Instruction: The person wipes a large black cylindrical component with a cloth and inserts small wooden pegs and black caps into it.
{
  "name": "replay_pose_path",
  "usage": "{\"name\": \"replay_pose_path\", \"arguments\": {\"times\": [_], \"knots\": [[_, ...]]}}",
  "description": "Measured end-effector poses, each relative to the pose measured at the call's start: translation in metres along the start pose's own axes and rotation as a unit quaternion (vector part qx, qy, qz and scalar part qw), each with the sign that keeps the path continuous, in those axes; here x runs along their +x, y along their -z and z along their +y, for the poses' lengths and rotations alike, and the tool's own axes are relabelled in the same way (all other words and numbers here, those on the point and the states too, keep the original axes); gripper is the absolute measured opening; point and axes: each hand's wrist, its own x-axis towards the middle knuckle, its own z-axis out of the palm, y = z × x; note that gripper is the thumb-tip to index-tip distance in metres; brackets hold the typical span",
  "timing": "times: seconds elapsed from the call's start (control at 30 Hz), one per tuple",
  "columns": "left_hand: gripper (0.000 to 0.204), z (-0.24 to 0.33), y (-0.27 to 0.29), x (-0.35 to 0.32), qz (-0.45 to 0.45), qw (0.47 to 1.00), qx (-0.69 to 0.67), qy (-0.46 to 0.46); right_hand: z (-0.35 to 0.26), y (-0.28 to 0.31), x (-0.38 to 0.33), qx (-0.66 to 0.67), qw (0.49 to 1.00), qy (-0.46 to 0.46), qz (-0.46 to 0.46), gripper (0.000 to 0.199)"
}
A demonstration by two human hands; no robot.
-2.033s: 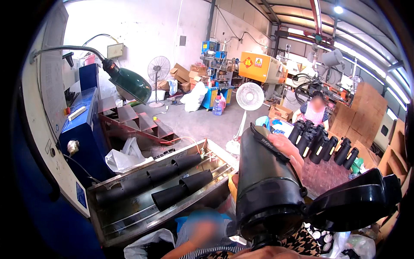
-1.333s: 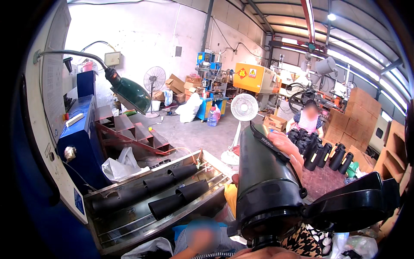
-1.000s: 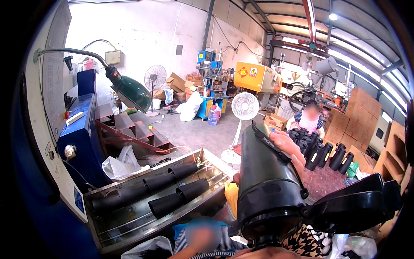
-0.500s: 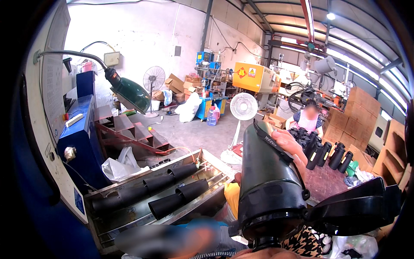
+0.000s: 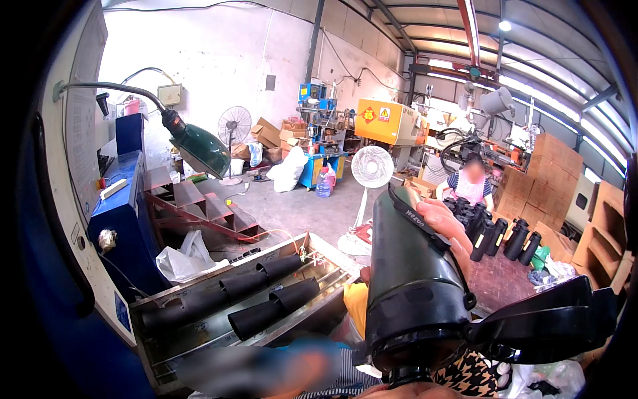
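Close in front of me, a large dark green bottle point(image 5: 407, 256) is tilted with its wide base pointing away and its black neck toward the lower edge. A black strap point(image 5: 420, 223) runs along its side. My right hand point(image 5: 446, 223) grips the bottle, with its fingers on the right side; the arm is hidden behind it. The black flip lid point(image 5: 541, 322) stands open on its hinge to the right. My left hand does not show. A blurred patch covers the lower left, beside striped cloth point(image 5: 351, 362).
On the left, a metal trough point(image 5: 219, 342) holds several black tubes point(image 5: 256, 318) under a green lamp point(image 5: 201, 149). Dark cylindrical pieces point(image 5: 484, 239) stand on a reddish table point(image 5: 458, 289), with a seated person point(image 5: 470, 186) behind. A white fan point(image 5: 372, 167) and stacked cartons point(image 5: 553, 173) are beyond.
The background has shifted very slightly left in view. The bottle and the hand on it stay in the same place.
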Motion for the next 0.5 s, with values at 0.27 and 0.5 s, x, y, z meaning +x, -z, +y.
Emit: {"name": "replay_pose_path", "arguments": {"times": [0.27,0.5], "knots": [[0.025,0.004,0.0047,-0.0049,-0.007,1.0,-0.01,0.011,-0.0024,0.0072,0.0046,-0.016,0.999,0.011,-0.027,0.118],[0.025,0.004,0.0069,-0.0033,-0.01,1.0,-0.003,0.007,-0.0011,0.0085,0.0062,-0.015,0.999,0.016,-0.027,0.12]]}}
